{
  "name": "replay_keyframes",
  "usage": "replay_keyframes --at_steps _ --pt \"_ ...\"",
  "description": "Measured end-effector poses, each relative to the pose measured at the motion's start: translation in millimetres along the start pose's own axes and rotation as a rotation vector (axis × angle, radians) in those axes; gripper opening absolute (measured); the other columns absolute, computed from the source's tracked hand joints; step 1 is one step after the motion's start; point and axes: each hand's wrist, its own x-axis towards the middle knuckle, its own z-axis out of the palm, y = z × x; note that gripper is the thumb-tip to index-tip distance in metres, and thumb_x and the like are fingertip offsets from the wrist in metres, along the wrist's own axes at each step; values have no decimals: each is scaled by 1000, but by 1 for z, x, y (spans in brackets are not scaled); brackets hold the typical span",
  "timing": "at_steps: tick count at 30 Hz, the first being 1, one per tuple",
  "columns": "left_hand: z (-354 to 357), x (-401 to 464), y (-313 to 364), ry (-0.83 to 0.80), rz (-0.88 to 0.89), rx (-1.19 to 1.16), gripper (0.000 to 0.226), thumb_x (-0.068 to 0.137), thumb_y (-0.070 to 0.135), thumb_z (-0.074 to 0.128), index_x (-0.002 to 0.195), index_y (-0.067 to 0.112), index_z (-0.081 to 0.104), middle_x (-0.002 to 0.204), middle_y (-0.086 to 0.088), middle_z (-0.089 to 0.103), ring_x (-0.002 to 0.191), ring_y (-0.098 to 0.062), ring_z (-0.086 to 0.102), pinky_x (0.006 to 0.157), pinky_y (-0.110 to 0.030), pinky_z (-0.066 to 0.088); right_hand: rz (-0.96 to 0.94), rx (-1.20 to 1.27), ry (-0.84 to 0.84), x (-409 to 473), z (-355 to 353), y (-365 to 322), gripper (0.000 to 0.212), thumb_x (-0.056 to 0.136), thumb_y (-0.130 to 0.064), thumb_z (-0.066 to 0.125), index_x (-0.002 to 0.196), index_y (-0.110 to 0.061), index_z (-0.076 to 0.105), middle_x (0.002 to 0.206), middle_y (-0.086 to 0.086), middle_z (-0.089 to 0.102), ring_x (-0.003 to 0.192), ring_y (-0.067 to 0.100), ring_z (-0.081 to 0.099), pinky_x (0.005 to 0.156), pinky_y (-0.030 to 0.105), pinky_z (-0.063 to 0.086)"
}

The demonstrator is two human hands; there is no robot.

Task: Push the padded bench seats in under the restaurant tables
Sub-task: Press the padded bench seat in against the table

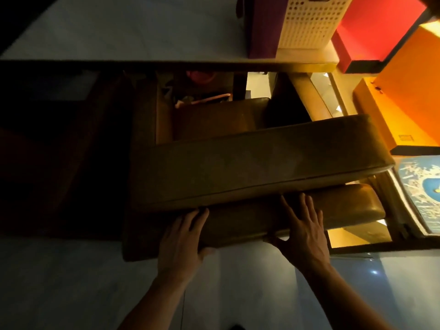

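A long brown padded bench seat (257, 163) lies slanted across the middle of the view, its right end nearer the orange wall. A second padded seat (345, 206) sits just below and in front of it. My left hand (183, 236) rests flat on the near edge of this lower seat, thumb curled round its front. My right hand (302, 227) lies on it too, fingers spread. A third brown seat (223, 115) shows farther in, under the table (119, 34), whose dark front edge runs across the upper view.
A white perforated basket (309, 22) and a purple box (264, 27) stand on the table at the upper right. Red (371, 27) and orange (404, 91) walls close the right side. A glass door with a blue sticker (419, 196) is at the right. Pale floor lies below.
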Motion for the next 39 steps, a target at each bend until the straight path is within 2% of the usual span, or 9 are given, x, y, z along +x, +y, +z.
replay_keyframes --at_steps 3,6,13,18,20,25,31,35,39 --pt "1 1 -1 -11 2 -2 91 78 65 64 153 40 19 153 13 28 138 -17 27 108 -43 36 -2 -21 4 2 4 1 117 63 -76 70 156 -38 10 165 13 3 152 35 -4 119 62 13" --pt "1 3 -4 2 9 -23 89 76 63 67 151 40 25 150 14 32 137 -17 30 103 -43 40 15 -31 14 1 9 1 115 63 -75 70 156 -37 15 165 15 9 151 37 1 117 65 18" --pt "4 1 -23 18 46 -51 92 65 62 77 145 41 37 141 17 43 126 -16 41 91 -41 50 33 -41 23 -8 13 -12 110 61 -86 46 153 -40 7 164 15 10 151 37 2 117 62 18" --pt "-8 -14 -51 -13 92 -58 86 81 59 65 152 43 19 152 18 27 140 -14 24 105 -39 39 20 -95 9 -28 28 -36 111 63 -97 27 156 -38 13 164 16 14 150 39 9 116 61 25" --pt "-14 -22 -67 -14 106 -60 84 81 57 65 151 43 20 152 18 28 140 -15 23 104 -39 40 41 -103 10 -39 35 -52 114 62 -100 20 156 -37 13 164 17 13 151 38 9 117 59 24" --pt "-19 -37 -110 12 135 -9 88 66 54 80 144 38 41 139 13 49 128 -18 43 92 -37 50 93 -75 23 -62 48 -98 115 61 -101 18 156 -36 14 163 19 13 150 39 11 118 58 20" --pt "-22 -42 -137 107 186 62 94 49 58 88 134 34 57 126 12 60 114 -17 45 82 -38 55 121 -71 -7 -73 53 -127 114 63 -100 23 157 -36 9 164 18 5 151 37 1 120 59 15" --pt "-24 -39 -139 105 203 106 95 47 62 87 133 33 59 125 13 62 112 -17 47 74 -37 57 124 -76 -22 -71 50 -131 111 64 -92 28 157 -34 10 164 21 6 150 40 0 118 61 18" --pt "-19 -36 -143 66 211 58 94 56 57 85 140 33 51 134 9 58 119 -22 48 78 -40 57 125 -76 -25 -69 49 -132 111 66 -95 26 157 -33 9 163 22 6 150 42 2 118 62 19"
